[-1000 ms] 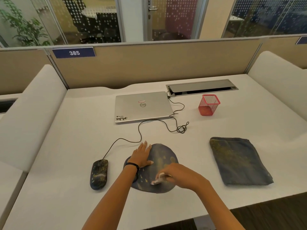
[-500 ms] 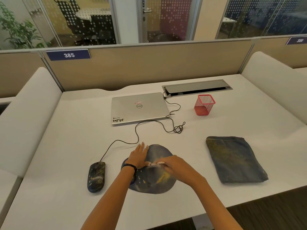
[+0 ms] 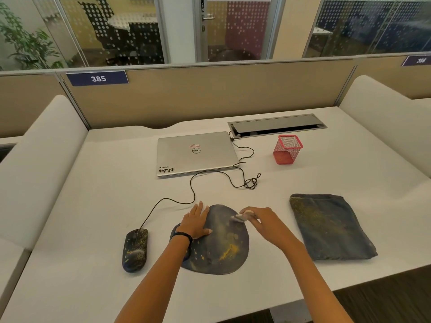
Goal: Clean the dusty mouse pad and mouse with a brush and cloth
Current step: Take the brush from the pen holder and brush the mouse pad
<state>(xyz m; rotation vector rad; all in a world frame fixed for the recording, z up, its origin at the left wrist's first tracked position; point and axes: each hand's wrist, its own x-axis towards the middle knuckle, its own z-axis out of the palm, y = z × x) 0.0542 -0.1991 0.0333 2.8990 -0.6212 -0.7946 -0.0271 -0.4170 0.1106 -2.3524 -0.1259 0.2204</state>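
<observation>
The likeliest slip from here, as I judge it, is that the yellow dust gathered in a loose heap on the round dark-blue fabric mouse pad, just nearer the body than the right hand, gets flicked off the pad's near edge onto the white desk or smeared back across brushed fabric; a stroke too quick or too long would do it. The pad could also skid if the bracing palm lifts. The left hand lies flat, fingers spread and extended, pressing on the pad's far-left part. The right hand is curled closed around a small pale brush, whose tip meets the pad's far edge between the two hands. The dusty black corded mouse sits apart, outside the left hand, untouched. The folded dark-blue cloth, itself speckled yellow, lies well beyond the right hand, not in use.
</observation>
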